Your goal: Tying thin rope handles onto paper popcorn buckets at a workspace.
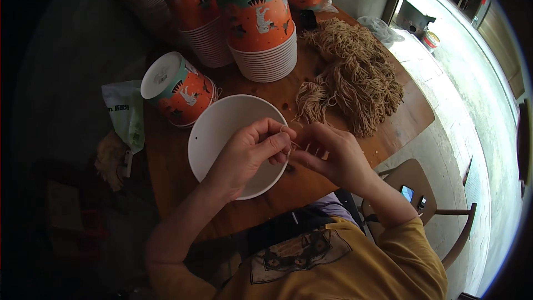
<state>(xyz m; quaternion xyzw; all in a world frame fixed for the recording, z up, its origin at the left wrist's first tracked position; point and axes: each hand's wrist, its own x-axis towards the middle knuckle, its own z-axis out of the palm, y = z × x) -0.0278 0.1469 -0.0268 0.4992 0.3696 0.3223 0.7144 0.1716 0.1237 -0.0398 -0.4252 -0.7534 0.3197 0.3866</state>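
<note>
A few thin noodle strands (294, 145) are pinched between the fingertips of both hands over the right rim of a white bowl (222, 125) on a round wooden surface (400, 122). The left hand (247, 153) is curled above the bowl, thumb and fingers closed on the strands; the right hand (333, 155) is closed on them from the other side, just beside the bowl. The two hands are seen touching at the fingertips. A large heap of tan noodles (355, 78) is spread behind the right hand, a small bundle (311, 100) set apart at its near edge. Stacks of orange paper cups (261, 22) are stood upside down at the back of the surface, and one short stack (177, 89) is tipped beside the bowl. A yellow shirt (355, 266) is worn.
</note>
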